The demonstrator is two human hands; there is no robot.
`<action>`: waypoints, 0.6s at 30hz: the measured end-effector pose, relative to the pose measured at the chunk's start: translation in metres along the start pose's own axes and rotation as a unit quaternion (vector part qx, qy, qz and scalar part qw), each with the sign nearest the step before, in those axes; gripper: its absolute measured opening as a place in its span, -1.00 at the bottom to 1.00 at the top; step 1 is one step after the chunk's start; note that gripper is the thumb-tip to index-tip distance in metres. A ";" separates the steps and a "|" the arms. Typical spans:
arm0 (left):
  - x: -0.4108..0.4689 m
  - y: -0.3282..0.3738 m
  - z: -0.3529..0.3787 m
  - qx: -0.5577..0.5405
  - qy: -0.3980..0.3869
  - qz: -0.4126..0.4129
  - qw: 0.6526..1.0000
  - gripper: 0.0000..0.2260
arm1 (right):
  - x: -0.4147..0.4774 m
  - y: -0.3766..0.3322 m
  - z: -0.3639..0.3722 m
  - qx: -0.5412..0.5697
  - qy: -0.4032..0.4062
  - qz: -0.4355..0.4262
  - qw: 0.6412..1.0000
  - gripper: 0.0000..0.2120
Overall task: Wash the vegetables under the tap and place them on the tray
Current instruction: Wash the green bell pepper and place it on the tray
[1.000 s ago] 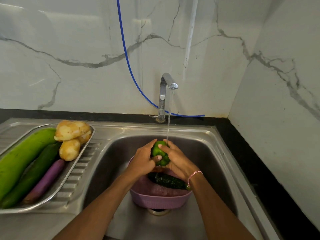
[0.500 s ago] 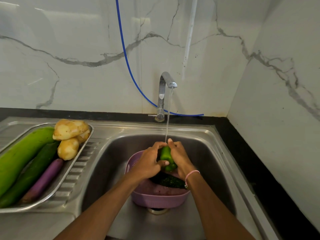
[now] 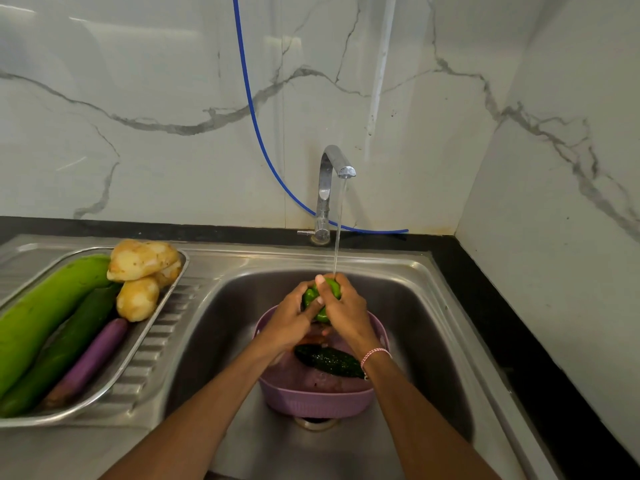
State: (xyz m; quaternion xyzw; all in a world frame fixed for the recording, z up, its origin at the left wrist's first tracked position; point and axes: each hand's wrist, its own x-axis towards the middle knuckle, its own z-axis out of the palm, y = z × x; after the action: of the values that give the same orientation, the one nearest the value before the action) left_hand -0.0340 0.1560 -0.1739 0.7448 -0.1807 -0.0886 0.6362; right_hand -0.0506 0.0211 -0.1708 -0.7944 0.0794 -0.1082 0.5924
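Tray (image 3: 136, 344) with gourds (image 3: 45, 313) and potatoes (image 3: 142, 261), basket (image 3: 311, 400) with cucumber (image 3: 329, 362), pepper (image 3: 321, 315) held

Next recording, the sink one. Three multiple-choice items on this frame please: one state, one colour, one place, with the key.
1. The tap is: A. running B. shut off C. out of view
2. The slim aubergine on the tray is: A. white B. green C. purple
3. The dark cucumber lies: A. on the tray B. in the purple basket C. under the tap
Key: 1 A, a stream falls from the spout onto the green pepper; 2 C, its skin is purple; 3 B, it rests inside the basket in the sink.
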 end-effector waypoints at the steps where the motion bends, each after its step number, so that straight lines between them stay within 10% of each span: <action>1: 0.000 0.000 -0.001 0.004 -0.001 0.005 1.000 -0.71 | 0.000 0.000 0.001 0.008 0.010 0.008 1.000 -0.83; 18: 0.004 -0.004 -0.001 0.138 0.054 0.031 0.988 -0.57 | -0.009 -0.014 0.001 0.220 -0.051 0.184 0.957 -0.74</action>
State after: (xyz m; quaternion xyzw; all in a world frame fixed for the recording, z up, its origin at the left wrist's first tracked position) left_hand -0.0293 0.1560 -0.1773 0.8232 -0.1796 -0.0026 0.5386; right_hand -0.0595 0.0285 -0.1581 -0.6206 0.1686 0.0286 0.7652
